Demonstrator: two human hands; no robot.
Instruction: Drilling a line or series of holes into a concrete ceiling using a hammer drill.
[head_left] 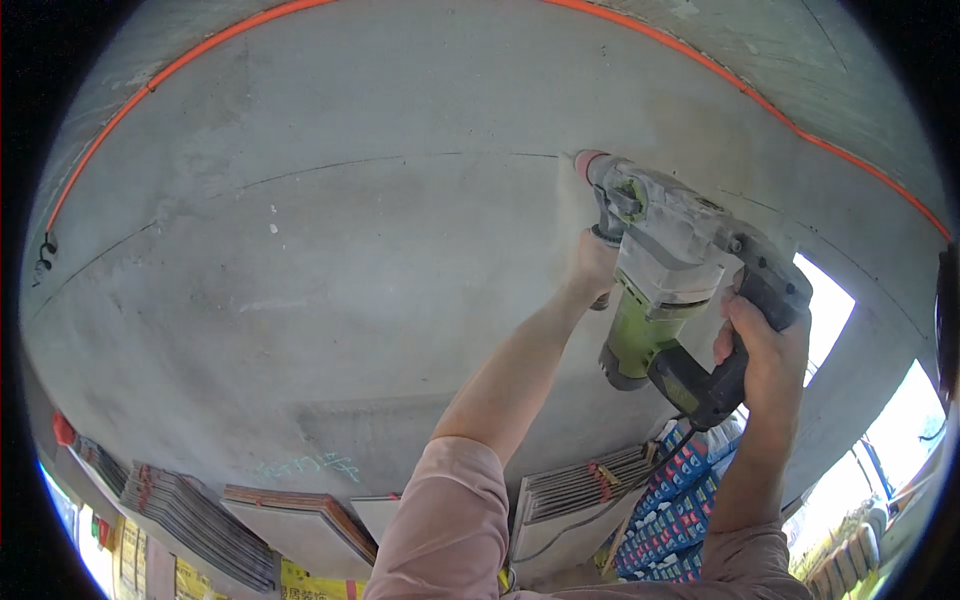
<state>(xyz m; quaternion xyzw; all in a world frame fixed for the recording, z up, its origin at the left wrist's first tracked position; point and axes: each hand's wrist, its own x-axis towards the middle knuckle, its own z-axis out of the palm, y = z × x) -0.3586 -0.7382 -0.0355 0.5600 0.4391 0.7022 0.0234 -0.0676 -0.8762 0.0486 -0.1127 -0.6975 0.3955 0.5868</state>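
A dusty green and grey rotary hammer drill [670, 235] is raised against the grey concrete wall [380, 270], its pinkish chuck end touching or nearly touching the surface beside a dark drawn line [330, 165]. My left hand [597, 265] is closed round the side handle below the front of the drill; the drill body hides part of its fingers. At the back, my right hand [762, 340] wraps the black rear grip. Whether a finger presses the trigger cannot be made out. The bit is not visible at the wall.
An orange conduit [690, 50] runs along the top of the wall. Stacked tiles or panels [195, 520] lean along its foot, with more panels [590, 480] beside blue patterned bags [670, 510]. The drill's cord [610, 500] hangs down. Bright openings [825, 310] lie at the right.
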